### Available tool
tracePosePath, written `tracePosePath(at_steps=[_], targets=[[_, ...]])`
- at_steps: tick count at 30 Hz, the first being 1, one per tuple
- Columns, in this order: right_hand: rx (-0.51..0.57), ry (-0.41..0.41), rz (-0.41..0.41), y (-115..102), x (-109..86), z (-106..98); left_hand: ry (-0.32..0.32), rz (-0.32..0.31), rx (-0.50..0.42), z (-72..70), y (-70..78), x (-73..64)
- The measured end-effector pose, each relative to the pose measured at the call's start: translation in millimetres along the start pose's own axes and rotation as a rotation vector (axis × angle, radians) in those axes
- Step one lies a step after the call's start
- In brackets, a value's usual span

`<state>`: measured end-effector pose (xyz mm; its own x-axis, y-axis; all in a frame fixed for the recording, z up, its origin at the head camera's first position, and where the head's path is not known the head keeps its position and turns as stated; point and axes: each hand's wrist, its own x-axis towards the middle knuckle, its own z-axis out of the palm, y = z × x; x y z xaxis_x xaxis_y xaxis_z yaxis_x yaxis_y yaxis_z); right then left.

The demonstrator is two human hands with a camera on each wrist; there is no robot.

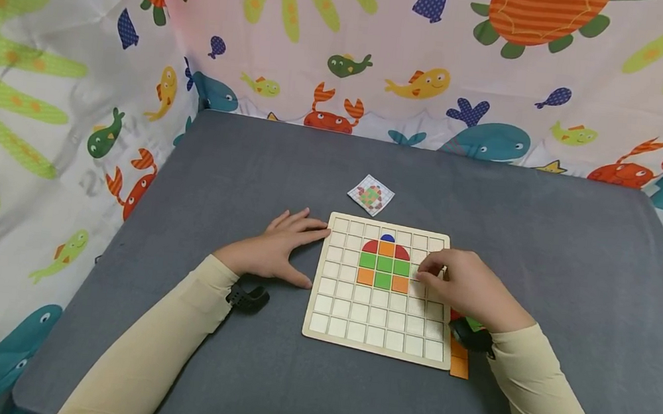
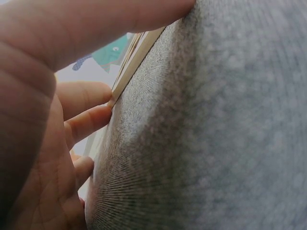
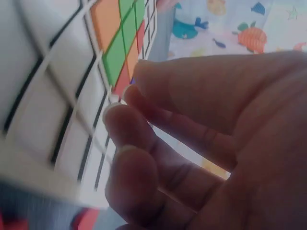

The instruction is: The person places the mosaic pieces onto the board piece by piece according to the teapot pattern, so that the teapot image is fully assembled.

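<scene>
A pale wooden grid board (image 1: 338, 326) lies on the grey table. Several coloured tiles sit in its upper middle cells: green tiles (image 1: 384, 265), orange tiles (image 1: 365, 277), red rounded tiles (image 1: 402, 252) and a blue half-round tile (image 1: 387, 238). My left hand (image 1: 276, 248) rests at the board's left edge, fingers spread and fingertips right at the rim. Over the right-hand cells is my right hand (image 1: 468, 285), its fingers bent and thumb close to the index fingertip. In the right wrist view no tile shows beside the fingertips (image 3: 136, 72); I cannot tell whether they hide one.
Behind the board lies a small picture card (image 1: 371, 195) with a coloured grid pattern. More pieces, including an orange piece (image 1: 459, 367), lie along the board's right edge, partly hidden under my right wrist. A printed sea-animal curtain (image 1: 297, 64) borders the table at the back and sides.
</scene>
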<state>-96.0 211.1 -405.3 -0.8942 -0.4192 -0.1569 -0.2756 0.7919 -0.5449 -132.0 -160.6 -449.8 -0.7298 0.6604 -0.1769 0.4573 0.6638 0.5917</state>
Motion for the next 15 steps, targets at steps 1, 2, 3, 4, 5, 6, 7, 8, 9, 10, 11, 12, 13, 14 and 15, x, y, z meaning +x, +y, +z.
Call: tracePosePath(at_steps=[1,2,3,4,5,6,7,8,9,10,11,12,13,14,15], targets=[[0.0,0.0,0.012,3,-2.4,-2,0.001,0.001,-0.001,-0.4,0.2,-0.1],[-0.002,0.0,0.021,6,-4.8,-3,0.002,0.003,-0.003,-0.7,0.5,-0.1],[-0.005,0.002,0.029,8,-7.2,-4,0.003,0.005,-0.004,-1.1,0.8,-0.2],[-0.008,0.006,0.034,11,-9.5,-5,0.003,0.006,-0.003,-1.2,0.8,-0.2],[-0.011,0.006,0.039,13,-11.8,-7,0.004,0.007,-0.003,-1.2,0.5,-0.1],[-0.015,0.006,0.045,16,-14.3,-8,0.004,0.007,-0.004,-1.5,0.8,-0.1],[-0.018,0.005,0.052,18,-16.8,-9,0.004,0.007,-0.005,-1.4,0.7,0.0],[-0.017,0.004,0.06,20,-19.3,-11,0.004,0.006,-0.006,-1.2,0.4,0.1],[-0.018,0.002,0.069,23,-21.8,-12,0.004,0.005,-0.004,-0.9,0.0,0.3],[-0.015,-0.002,0.075,26,-24.2,-13,0.004,0.004,-0.001,-0.3,-0.8,0.6],[-0.008,-0.007,0.085,29,-26.8,-14,0.005,0.003,0.001,0.3,-1.5,0.8],[0.001,-0.012,0.094,32,-29.5,-15,0.004,0.002,0.001,0.7,-2.0,0.9],[0.007,-0.015,0.101,35,-32.1,-15,0.004,0.001,0.002,1.3,-2.7,1.2],[0.014,-0.017,0.106,38,-34.9,-16,0.003,0.0,0.003,1.7,-3.0,1.3],[0.014,-0.017,0.109,41,-37.8,-17,0.003,0.0,0.002,2.1,-3.3,1.3]])
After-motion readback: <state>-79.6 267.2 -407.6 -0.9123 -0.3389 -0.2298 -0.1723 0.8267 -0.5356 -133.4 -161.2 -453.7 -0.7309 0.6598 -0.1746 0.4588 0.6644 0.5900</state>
